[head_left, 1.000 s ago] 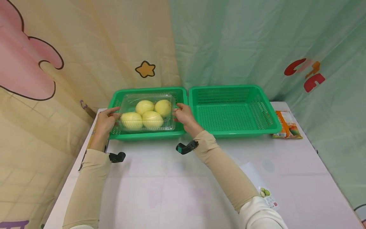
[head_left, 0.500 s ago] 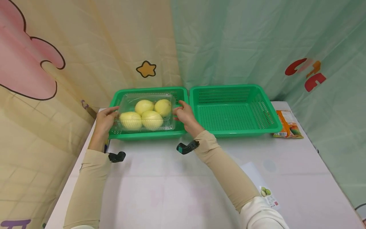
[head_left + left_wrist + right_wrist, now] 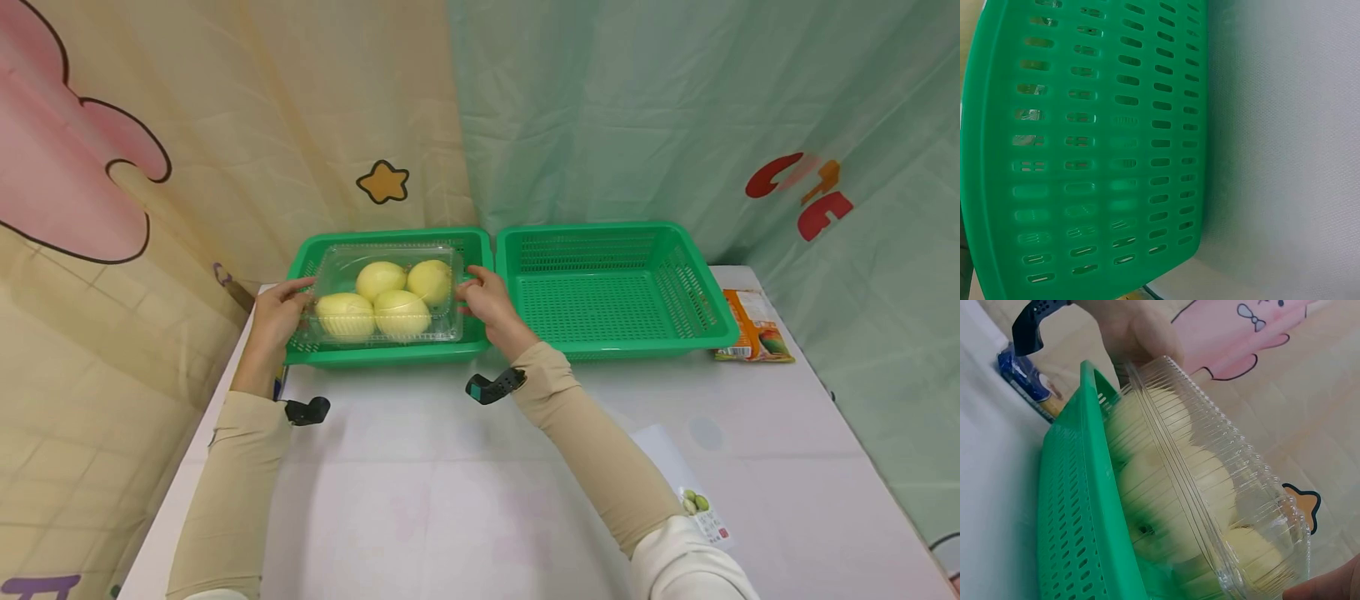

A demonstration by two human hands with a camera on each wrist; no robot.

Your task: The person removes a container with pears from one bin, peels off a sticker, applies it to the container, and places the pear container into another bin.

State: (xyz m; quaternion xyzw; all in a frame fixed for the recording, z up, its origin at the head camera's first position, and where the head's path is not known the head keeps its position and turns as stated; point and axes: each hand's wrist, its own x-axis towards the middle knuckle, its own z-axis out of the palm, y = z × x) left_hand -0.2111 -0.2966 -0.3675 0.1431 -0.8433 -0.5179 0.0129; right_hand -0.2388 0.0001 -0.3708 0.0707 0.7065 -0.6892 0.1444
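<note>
A clear plastic fruit box [image 3: 386,304] with several pale yellow, rounded fruits [image 3: 402,314] inside is held over the left green basket [image 3: 390,357]. My left hand [image 3: 279,321] grips its left end, and the fingers of my right hand [image 3: 487,302] hold the right end. In the right wrist view the ridged box [image 3: 1210,469] tilts above the basket rim [image 3: 1100,487], the left hand [image 3: 1141,334] at its far end and part of the right hand [image 3: 1332,584] at the near corner. Only the slotted basket wall [image 3: 1097,150] and tabletop show in the left wrist view.
A second green basket [image 3: 592,308] stands close beside the first on the right. Past it lies an orange snack packet [image 3: 753,327]. A white printed bag [image 3: 682,487] lies near my right forearm, and a blue packet [image 3: 1029,381] lies beyond the left basket. Curtains hang behind.
The fruit box and both hands have shifted only very slightly, a touch to the right over the last half second. Both hands keep their hold on its ends.
</note>
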